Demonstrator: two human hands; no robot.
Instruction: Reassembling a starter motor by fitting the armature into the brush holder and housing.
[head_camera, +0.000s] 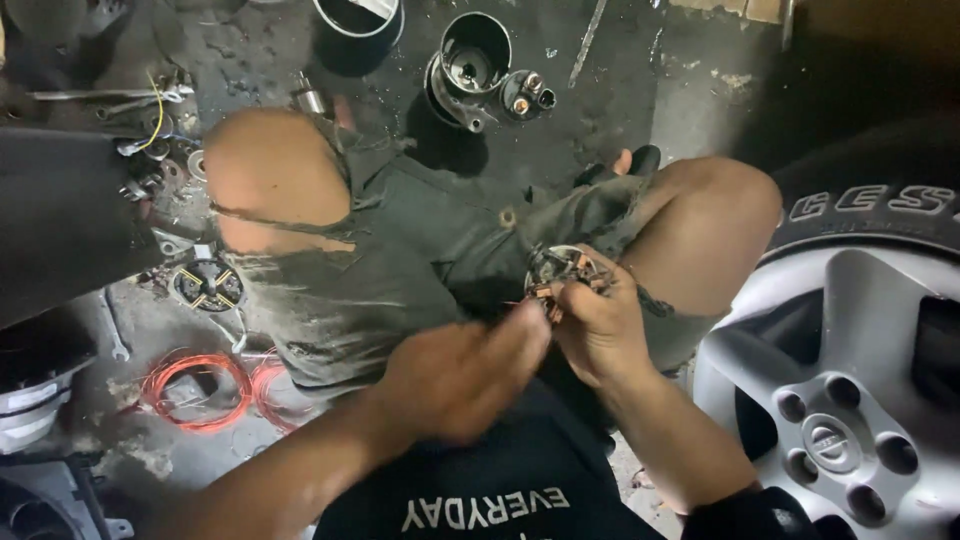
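I sit on a dark concrete floor with my knees up, in torn dark shorts. My right hand (598, 322) grips a small round metal brush-holder plate (560, 266) with copper-coloured parts, held over my lap. My left hand (462, 376) reaches in from the lower left, its fingertips touching the plate's lower edge near the copper bits. Whether the left fingers pinch a small piece is unclear; the hand is blurred.
A car wheel with a silver alloy rim (850, 400) stands at the right. On the floor ahead lie a cylindrical motor housing (472, 58) with a solenoid (525, 97). At the left are a round brush plate (208, 285), a wrench (115, 330), loose metal parts and orange wire coils (195, 390).
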